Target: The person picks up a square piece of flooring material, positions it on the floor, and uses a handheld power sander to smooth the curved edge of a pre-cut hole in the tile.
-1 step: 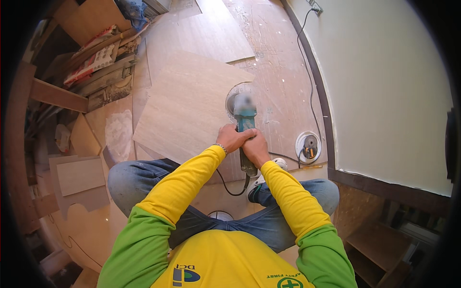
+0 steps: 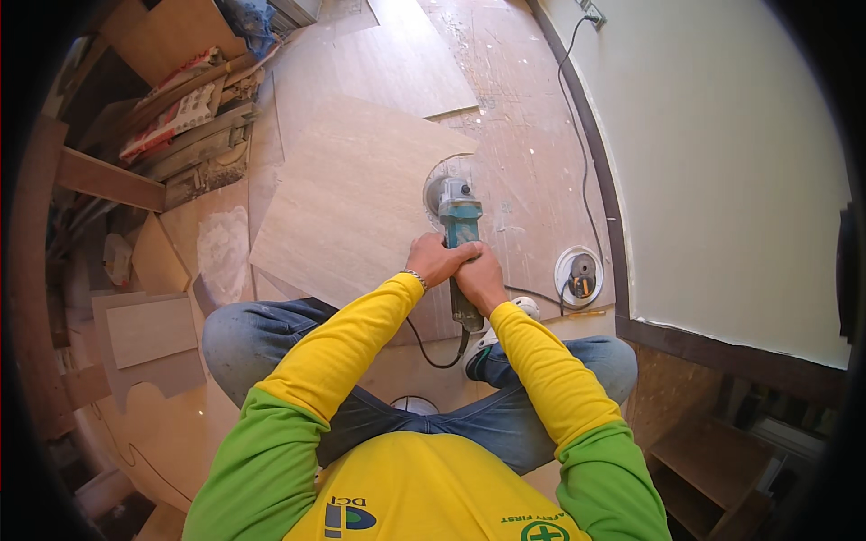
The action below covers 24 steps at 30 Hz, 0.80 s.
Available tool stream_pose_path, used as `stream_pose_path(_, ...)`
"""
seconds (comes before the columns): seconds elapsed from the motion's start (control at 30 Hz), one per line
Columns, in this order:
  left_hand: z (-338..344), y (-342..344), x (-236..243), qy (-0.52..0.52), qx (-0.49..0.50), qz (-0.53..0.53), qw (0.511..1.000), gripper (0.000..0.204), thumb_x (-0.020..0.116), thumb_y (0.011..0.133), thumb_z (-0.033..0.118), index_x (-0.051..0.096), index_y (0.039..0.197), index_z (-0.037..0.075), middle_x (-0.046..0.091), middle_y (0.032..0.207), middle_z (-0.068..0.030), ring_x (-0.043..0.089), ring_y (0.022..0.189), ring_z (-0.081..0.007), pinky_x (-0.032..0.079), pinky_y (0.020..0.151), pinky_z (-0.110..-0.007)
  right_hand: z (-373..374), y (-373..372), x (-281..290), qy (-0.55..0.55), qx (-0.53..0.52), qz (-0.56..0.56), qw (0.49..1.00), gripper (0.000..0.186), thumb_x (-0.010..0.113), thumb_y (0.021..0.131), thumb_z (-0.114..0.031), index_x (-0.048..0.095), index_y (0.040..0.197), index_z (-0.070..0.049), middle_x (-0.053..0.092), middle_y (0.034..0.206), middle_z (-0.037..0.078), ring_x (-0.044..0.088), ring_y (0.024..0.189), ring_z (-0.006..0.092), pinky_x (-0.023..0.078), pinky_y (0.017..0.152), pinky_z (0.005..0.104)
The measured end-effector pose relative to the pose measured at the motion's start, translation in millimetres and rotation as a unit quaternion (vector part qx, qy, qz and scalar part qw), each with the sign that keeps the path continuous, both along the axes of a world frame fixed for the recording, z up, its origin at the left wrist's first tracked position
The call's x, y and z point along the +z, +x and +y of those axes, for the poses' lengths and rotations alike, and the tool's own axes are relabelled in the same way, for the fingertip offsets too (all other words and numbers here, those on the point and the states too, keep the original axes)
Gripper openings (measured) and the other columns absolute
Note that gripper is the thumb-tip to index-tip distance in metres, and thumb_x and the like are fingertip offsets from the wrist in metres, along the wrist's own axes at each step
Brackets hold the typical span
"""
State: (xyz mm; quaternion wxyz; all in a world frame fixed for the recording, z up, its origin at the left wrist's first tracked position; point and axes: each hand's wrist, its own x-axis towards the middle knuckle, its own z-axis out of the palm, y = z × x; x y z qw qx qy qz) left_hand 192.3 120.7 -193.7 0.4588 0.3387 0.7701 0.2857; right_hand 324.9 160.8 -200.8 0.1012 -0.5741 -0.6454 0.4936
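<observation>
Both of my hands are wrapped round a teal angle grinder (image 2: 463, 216) with a grey metal head. My left hand (image 2: 436, 260) grips the body just behind the head, and my right hand (image 2: 482, 278) holds the rear part, its thumb beside the left hand. The grinder's disc sits at a curved notch in the right side of a beige tile (image 2: 347, 194). Whether the disc touches the tile, I cannot tell. A black cord (image 2: 422, 347) loops from the grinder's tail toward my legs.
Another tile (image 2: 388, 68) lies beyond the first. At right, a round white container (image 2: 579, 278) holds a disc and orange-black items, near the pale wall (image 2: 722, 180). A cable (image 2: 585, 153) runs along that wall from a socket. Boards and sacks (image 2: 185, 126) are piled at far left.
</observation>
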Motion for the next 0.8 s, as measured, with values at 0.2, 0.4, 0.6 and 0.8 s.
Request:
stream_pose_path(0.2, -3.1, -4.1, -18.0, 0.007, -0.002, 0.025, 1.000, 0.069, 0.077, 0.079, 0.058, 0.074, 0.106, -0.006, 0.074, 0.104, -0.0235, 0.072, 0.096, -0.0299, 0.055, 0.087, -0.039, -4.0, -4.8, 1.4, -0.007, 0.003, 0.009, 1.000, 0.048, 0.065, 0.088, -0.038, 0.061, 0.114, 0.001, 0.067, 0.113, 0.034, 0.063, 0.111, 0.0506, 0.051, 0.094, 0.0492)
stream_pose_path(0.4, -0.5, -1.3, -10.8, 0.005, -0.006, 0.015, 1.000, 0.069, 0.077, 0.079, 0.058, 0.075, 0.105, -0.005, 0.075, 0.103, -0.0234, 0.072, 0.096, -0.0297, 0.055, 0.087, -0.039, -0.5, -1.4, -1.4, -0.011, 0.000, -0.001, 1.000, 0.049, 0.065, 0.088, -0.039, 0.062, 0.115, 0.002, 0.067, 0.115, 0.034, 0.063, 0.112, 0.0505, 0.051, 0.094, 0.0491)
stream_pose_path(0.6, -0.9, -3.7, -10.3, -0.007, -0.006, 0.035, 0.999, 0.069, 0.077, 0.079, 0.058, 0.075, 0.104, -0.006, 0.075, 0.102, -0.0232, 0.072, 0.096, -0.0303, 0.055, 0.086, -0.039, 0.1, -0.8, -7.0, -0.020, 0.014, 0.009, 1.000, 0.051, 0.065, 0.087, -0.040, 0.062, 0.117, 0.002, 0.067, 0.116, 0.034, 0.063, 0.113, 0.0501, 0.051, 0.095, 0.0486)
stream_pose_path(0.8, -0.8, -3.6, -11.8, -0.002, 0.000, 0.001, 1.000, 0.070, 0.076, 0.079, 0.060, 0.075, 0.105, -0.005, 0.075, 0.104, -0.0242, 0.072, 0.097, -0.0317, 0.055, 0.088, -0.039, 1.1, -2.6, -4.0, -0.018, 0.014, -0.003, 1.000, 0.053, 0.065, 0.086, -0.041, 0.062, 0.117, 0.002, 0.067, 0.117, 0.034, 0.062, 0.114, 0.0501, 0.051, 0.096, 0.0486)
